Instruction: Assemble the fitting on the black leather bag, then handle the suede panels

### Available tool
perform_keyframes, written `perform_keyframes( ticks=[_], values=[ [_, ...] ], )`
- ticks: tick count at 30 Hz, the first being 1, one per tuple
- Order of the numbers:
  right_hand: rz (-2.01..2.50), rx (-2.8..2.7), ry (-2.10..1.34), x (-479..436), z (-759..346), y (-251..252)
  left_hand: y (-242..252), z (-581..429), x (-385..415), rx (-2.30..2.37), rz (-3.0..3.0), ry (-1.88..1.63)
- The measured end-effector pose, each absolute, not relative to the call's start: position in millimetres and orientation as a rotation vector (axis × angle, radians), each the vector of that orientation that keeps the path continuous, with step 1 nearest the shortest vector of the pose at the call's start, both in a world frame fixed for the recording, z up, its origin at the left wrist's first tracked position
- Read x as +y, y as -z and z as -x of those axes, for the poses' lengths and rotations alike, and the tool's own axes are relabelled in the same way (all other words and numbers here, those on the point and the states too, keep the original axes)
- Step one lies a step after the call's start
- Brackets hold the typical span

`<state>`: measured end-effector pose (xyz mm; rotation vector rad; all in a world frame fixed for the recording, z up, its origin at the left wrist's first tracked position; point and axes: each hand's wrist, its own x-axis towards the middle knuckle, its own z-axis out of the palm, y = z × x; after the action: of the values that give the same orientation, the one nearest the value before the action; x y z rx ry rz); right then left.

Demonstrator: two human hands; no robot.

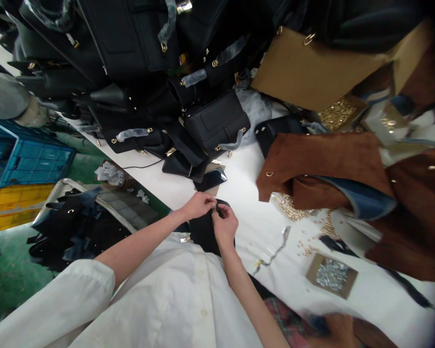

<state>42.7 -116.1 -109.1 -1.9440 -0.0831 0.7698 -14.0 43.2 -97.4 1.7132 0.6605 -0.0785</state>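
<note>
Just below the phone, the left hand pinches the top edge of the black piece lying there, and the right hand grips that edge too, probably to steady a detail too small to identify. Rightward of the phone and lower, silvery studs sit in an open box, likely for easy reach.

The black piece was found elongated, far end rounded and partly hidden. It stood at the surface's near edge; a shiny metal fitting showed at its left side.
</note>
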Motion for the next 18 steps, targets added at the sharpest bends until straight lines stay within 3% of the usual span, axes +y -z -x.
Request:
perform_keyframes(
  ticks=[18],
  values=[
    [2.023, -0.213, -0.711, -110, -46, 91, 107, 19, 49, 0.692, -1.676, 0.094]
  ],
)
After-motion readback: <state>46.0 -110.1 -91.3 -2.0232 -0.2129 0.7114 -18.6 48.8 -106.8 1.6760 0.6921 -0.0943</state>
